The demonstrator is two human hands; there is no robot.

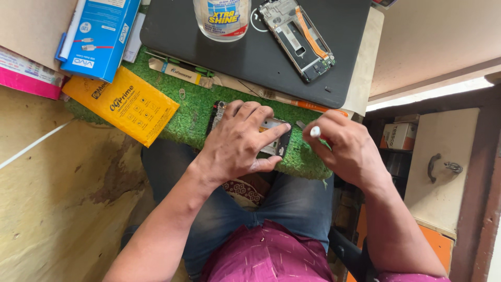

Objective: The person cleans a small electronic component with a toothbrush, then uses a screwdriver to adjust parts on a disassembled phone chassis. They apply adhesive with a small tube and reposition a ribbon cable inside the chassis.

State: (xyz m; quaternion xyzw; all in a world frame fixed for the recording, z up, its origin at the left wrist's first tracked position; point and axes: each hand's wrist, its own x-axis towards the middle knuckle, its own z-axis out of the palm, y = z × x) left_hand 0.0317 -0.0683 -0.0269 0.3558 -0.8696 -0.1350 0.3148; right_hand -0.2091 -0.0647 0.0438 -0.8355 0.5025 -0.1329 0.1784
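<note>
My left hand (pixel 241 140) lies over an opened black phone body (pixel 277 141) on a green grass-like mat (pixel 193 112), pinning it down with fingers spread across it. Just to the right, my right hand (pixel 344 146) is closed around a small tool with a white cap (pixel 315 131), its metal tip pointing toward the phone's edge. Most of the phone is hidden under my left hand.
A dark laptop lid (pixel 261 52) at the top holds a clear bottle (pixel 221 18) and a stripped phone frame (pixel 297 39). A yellow packet (pixel 122 103), blue box (pixel 99 36) and orange-handled tool (pixel 313 107) lie nearby. A cabinet with handle (pixel 438 162) stands at right.
</note>
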